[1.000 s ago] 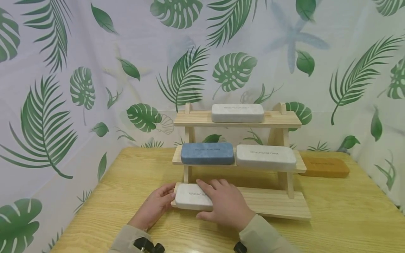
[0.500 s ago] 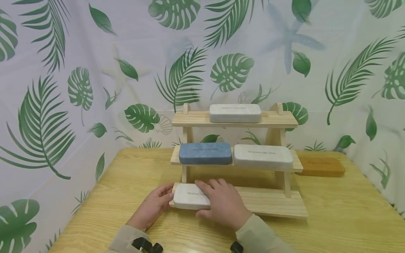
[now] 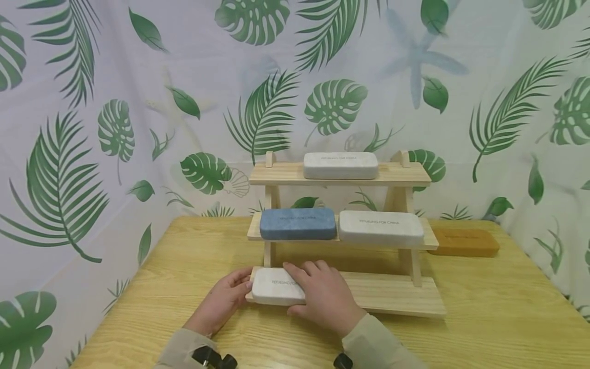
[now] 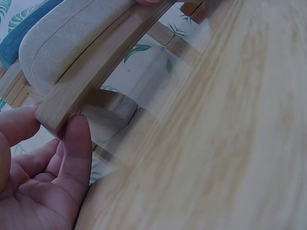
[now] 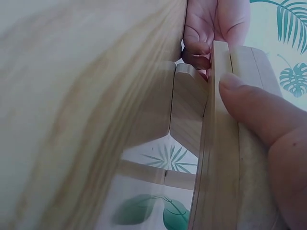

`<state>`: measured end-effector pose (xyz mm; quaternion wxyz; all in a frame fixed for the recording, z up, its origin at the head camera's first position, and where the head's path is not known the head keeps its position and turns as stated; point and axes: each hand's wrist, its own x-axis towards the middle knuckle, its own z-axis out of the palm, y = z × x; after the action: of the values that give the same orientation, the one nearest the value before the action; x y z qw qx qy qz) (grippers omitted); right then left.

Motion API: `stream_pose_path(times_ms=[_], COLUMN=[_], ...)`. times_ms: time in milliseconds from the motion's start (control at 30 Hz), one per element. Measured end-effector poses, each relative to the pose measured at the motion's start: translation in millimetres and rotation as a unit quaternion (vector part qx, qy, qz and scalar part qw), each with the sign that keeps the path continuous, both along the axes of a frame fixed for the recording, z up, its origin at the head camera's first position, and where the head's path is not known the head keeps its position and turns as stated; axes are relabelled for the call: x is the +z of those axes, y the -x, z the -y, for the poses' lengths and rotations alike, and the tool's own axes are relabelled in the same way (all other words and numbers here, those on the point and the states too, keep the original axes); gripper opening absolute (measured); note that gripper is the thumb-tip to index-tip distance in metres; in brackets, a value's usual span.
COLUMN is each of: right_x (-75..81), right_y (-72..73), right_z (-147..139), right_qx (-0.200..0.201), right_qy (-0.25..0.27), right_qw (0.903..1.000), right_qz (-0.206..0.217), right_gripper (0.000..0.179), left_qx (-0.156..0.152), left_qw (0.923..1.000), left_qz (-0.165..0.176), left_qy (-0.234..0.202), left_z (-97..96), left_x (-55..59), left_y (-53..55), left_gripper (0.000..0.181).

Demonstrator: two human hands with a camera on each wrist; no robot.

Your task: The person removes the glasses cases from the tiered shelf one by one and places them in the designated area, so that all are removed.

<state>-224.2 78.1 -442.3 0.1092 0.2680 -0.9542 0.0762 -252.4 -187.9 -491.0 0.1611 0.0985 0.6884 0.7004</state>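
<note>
A wooden three-tier display stand [image 3: 392, 294] stands on the table. At the left end of its bottom tier lies a white glasses case [image 3: 274, 287] with dark lettering. My left hand [image 3: 223, 300] is beside the case; the left wrist view shows its thumb and a finger pinching the end of the shelf board [image 4: 64, 103]. My right hand [image 3: 327, 297] lies across the case's right part, fingers over the top and thumb at the front. In the right wrist view that thumb [image 5: 254, 103] presses along the front, where case and board meet. The case's right end is hidden under the hand.
A blue glasses case [image 3: 297, 224] and a white one [image 3: 381, 228] sit side by side on the middle tier. Another white case [image 3: 341, 166] rests on top. Behind the stand's right side, an orange-brown case [image 3: 465, 242] lies on the table [image 3: 193, 256]. Leaf-patterned cloth [image 3: 184, 61] hangs behind.
The view has shifted slightly, so the whole scene sits a little further left. Both hands keep their places on the stand and the white glasses case.
</note>
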Motion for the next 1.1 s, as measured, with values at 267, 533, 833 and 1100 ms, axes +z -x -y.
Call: stream_pose_path(times_ms=[267, 533, 833, 1100], right_x=[-0.9, -1.7, -1.9, 1.2], right_y=[0.0, -0.4, -0.9, -4.6], right_z=[0.0, -0.7, -3.4, -5.8], right_qx=[0.001, 0.005, 0.018, 0.022], right_qy=[-0.002, -0.002, 0.009, 0.02], right_qw=[1.0, 0.9999, 0.9995, 0.9996], right_qz=[-0.009, -0.015, -0.022, 0.005], right_gripper=[0.094, 0.094, 0.095, 0.094], left_qx=[-0.002, -0.007, -0.008, -0.011], left_qw=[1.0, 1.0, 0.9999, 0.9999], left_qz=[0.001, 0.001, -0.002, 0.0], left_qy=[-0.004, -0.005, -0.007, -0.008], left_z=[0.9, 1.6, 1.0, 2.2], left_x=[1.1, -1.1, -0.3, -1.6], left_y=[-0.4, 0.9, 0.4, 0.6], left_gripper=[0.055, 0.055, 0.058, 0.062])
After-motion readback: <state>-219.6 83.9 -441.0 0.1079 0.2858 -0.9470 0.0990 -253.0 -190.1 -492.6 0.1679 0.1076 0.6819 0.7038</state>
